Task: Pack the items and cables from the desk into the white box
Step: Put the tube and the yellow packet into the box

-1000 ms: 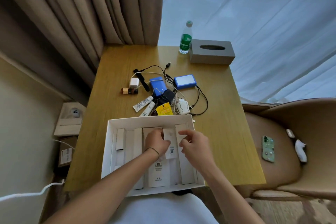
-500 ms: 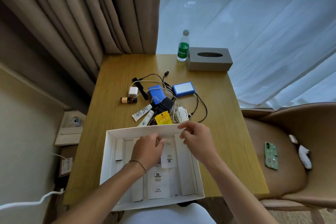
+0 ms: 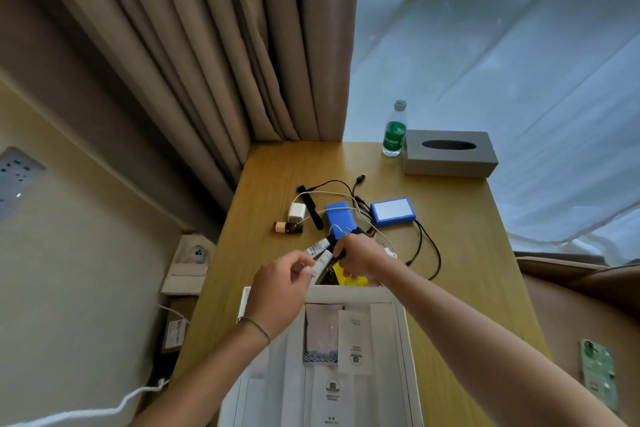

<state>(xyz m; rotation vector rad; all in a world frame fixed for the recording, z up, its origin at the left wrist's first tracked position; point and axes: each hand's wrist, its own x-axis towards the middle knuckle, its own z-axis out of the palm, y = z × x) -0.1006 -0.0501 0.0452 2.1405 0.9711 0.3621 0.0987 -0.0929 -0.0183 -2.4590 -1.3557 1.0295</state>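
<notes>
Both hands have left the open white cardboard box (image 3: pixel 398 322) and reached the clutter beyond it: the left hand (image 3: pixel 280 291) pinches a small white tube (image 3: pixel 320 265), the right hand (image 3: pixel 356 255) curls around a black item, identity unclear, near blue packs (image 3: pixel 393 211).

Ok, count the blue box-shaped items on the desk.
2. One blue box lies mid-pile under the white cable, just beyond the right hand; the other, a white-topped blue box, sits to its right. More could hide beneath the hands.
</notes>
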